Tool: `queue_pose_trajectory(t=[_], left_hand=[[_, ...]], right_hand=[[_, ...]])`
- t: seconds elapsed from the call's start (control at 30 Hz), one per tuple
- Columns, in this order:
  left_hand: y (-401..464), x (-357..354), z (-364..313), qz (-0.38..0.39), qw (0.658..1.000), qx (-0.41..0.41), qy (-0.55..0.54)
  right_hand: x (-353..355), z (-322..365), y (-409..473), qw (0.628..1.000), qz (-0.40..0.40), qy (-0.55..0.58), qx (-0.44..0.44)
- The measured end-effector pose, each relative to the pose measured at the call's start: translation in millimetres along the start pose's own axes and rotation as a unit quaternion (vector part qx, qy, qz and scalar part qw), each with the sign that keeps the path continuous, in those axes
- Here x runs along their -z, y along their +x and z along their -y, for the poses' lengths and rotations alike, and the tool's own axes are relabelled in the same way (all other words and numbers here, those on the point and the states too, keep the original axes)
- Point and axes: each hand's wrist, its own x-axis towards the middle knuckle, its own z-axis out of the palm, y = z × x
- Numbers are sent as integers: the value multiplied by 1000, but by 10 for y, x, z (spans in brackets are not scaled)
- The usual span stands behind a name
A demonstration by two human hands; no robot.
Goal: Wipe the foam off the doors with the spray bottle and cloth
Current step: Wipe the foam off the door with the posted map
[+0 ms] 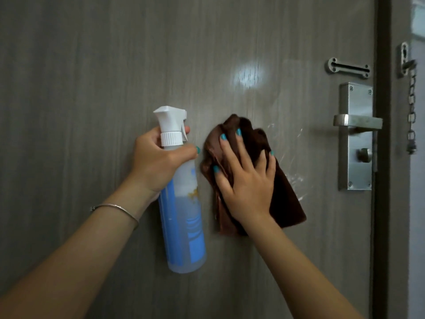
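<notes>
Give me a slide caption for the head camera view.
Right hand presses brown cloth on door; left hand grips spray bottle.

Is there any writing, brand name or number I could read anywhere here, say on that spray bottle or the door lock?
None is readable.
Spray bottle: the blue label carries print, too blurred to read.
Lock plate and door handle: no markings visible.
Cloth and door: no text.

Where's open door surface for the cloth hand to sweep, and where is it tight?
Free: the door left of the spray bottle, above the brown cloth up to the glare patch, and below the right hand. Tight: right of the cloth, foam streaks run close to the handle plate.
</notes>
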Motion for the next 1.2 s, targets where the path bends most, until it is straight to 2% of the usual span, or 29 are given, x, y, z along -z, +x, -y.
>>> queue_pose_trajectory(t=[0.1,0.2,0.33,0.47,0.63,0.8,1.03,1.1,1.2], left_hand=[[16,19,8,1,1000,-2,16],[22,16,-1,1,999,-5,32],[33,16,2,11,999,-2,38],[53,37,-8,40,998,-5,48],[113,115,-27,83,993,-4,80],[107,108,-5,91,992,-12,85],[65,93,-13,89,992,-13,87],[75,97,-2,85,992,-12,91],[78,83,-5,80,992,-12,97]], right_hand=[[-10,-11,-392,1000,-9,-4,13],[-13,-19,-363,1000,-4,2,5],[24,-6,104,1000,0,6,-22],[130,-148,875,999,38,-13,-27],[144,-165,1434,996,45,7,-83],[102,-96,938,995,33,11,-89],[65,-175,-283,996,83,-1,-30],[63,-214,-278,995,94,-3,-18],[77,-236,79,995,79,7,-56]])
